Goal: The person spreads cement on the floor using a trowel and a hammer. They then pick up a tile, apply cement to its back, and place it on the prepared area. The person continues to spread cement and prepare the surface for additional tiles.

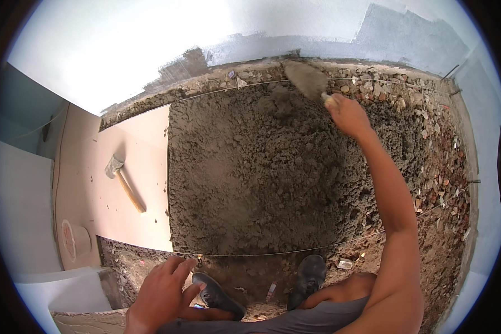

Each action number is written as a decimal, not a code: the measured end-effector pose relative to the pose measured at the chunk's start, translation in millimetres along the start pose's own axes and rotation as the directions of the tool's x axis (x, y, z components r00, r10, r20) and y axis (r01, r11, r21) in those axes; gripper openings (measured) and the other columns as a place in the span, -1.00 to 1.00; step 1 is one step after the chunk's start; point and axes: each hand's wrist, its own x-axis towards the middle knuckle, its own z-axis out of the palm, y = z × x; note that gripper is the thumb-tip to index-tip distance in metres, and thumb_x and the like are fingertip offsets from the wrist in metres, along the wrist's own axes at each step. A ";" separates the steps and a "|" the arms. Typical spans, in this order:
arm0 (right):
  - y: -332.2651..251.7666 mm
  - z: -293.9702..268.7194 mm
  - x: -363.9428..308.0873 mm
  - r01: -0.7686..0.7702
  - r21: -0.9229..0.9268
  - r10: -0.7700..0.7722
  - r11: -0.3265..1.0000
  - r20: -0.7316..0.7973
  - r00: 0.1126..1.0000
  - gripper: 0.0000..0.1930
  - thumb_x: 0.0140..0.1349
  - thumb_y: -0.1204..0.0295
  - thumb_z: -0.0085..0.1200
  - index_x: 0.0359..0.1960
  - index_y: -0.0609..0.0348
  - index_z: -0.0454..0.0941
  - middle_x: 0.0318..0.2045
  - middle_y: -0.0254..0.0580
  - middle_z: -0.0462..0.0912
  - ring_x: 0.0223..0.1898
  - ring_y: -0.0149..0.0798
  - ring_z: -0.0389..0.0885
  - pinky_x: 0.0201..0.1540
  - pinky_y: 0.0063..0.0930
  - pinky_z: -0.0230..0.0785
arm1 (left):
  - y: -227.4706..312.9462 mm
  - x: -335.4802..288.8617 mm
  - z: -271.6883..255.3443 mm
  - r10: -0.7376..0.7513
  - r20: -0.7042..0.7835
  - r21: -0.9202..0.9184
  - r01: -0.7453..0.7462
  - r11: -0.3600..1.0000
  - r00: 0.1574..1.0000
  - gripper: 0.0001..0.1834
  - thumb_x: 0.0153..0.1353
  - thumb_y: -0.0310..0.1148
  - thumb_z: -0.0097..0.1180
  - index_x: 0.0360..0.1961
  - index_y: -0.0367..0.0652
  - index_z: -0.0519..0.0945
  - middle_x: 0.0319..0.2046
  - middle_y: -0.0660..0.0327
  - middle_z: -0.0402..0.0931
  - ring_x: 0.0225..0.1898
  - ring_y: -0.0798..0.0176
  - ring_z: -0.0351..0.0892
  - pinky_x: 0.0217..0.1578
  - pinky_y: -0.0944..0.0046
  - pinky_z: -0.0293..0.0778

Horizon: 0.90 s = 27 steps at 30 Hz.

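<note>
My right hand (pixel 348 114) grips the handle of a trowel (pixel 306 79), reaching to the far edge of a bed of wet grey mortar (pixel 250 167). The trowel's broad blade is smeared grey and lies over the mortar's rim near the foot of the wall. My left hand (pixel 164 292) holds nothing and hovers near my left knee, its fingers apart. Left of the mortar, a rubber or metal-headed mallet (pixel 116 166) with a wooden handle lies on a pale floor tile (pixel 145 228).
Taut strings (pixel 295 253) run along the near and far sides of the mortar. Broken rubble (pixel 445 161) covers the ground at right. A white bucket (pixel 75 240) stands at the left. Pale walls (pixel 295 28) rise behind. My dark shoes (pixel 309 275) stand at the near edge.
</note>
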 end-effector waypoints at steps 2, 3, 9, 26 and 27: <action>21.1 -11.7 -9.7 -0.057 -0.004 0.058 0.998 0.032 0.998 -0.61 0.36 0.11 -0.05 -0.18 0.25 0.53 -0.31 0.13 0.66 -0.25 0.13 0.65 -0.15 -0.04 0.48 | 1.0 0.2 -2.3 -0.009 -0.005 -0.002 0.009 1.000 1.000 -0.50 0.18 -0.14 0.22 0.07 -0.19 0.49 -0.09 -0.01 0.49 -0.11 -0.13 0.54 -0.09 0.03 0.48; 36.9 -14.0 -17.0 -0.088 -0.007 0.088 0.996 0.049 0.995 -0.61 0.35 0.11 -0.05 -0.22 0.26 0.53 -0.33 0.14 0.66 -0.26 0.13 0.65 -0.17 -0.04 0.48 | 0.6 -1.6 -3.5 -0.025 -0.010 -0.008 0.025 1.000 1.000 -0.50 0.17 -0.13 0.24 0.06 -0.18 0.50 -0.09 0.00 0.49 -0.09 -0.13 0.54 -0.07 0.04 0.48; 89.1 -0.9 -108.1 -0.260 0.005 0.248 0.966 0.283 0.927 -0.55 0.37 0.11 -0.04 -0.33 0.37 0.51 -0.44 0.11 0.62 -0.43 0.07 0.60 -0.28 -0.10 0.46 | -5.0 -13.1 -0.2 -0.037 -0.034 0.019 0.038 0.999 0.999 -0.49 0.14 -0.13 0.27 0.06 -0.16 0.51 -0.05 0.01 0.49 -0.05 -0.12 0.54 -0.04 0.04 0.48; 6.9 10.2 -65.8 -0.169 0.355 -0.019 0.919 0.470 0.882 -0.50 0.31 0.02 0.03 -0.48 0.30 0.54 -0.66 -0.25 0.52 -0.72 -0.39 0.47 -0.57 -0.34 0.38 | 6.2 -34.0 0.3 -0.022 -0.061 0.033 0.024 0.999 0.998 -0.49 0.19 -0.08 0.22 0.06 -0.17 0.51 -0.11 0.01 0.49 -0.12 -0.09 0.56 -0.11 0.05 0.50; -1.3 7.5 -53.2 -0.130 0.357 -0.047 0.925 0.446 0.894 -0.51 0.31 0.03 0.03 -0.49 0.30 0.55 -0.66 -0.22 0.54 -0.70 -0.36 0.50 -0.55 -0.34 0.39 | 5.5 -35.8 0.9 -0.038 -0.060 0.031 0.040 0.999 0.997 -0.49 0.19 -0.08 0.22 0.06 -0.17 0.51 -0.11 0.01 0.49 -0.12 -0.09 0.56 -0.12 0.05 0.51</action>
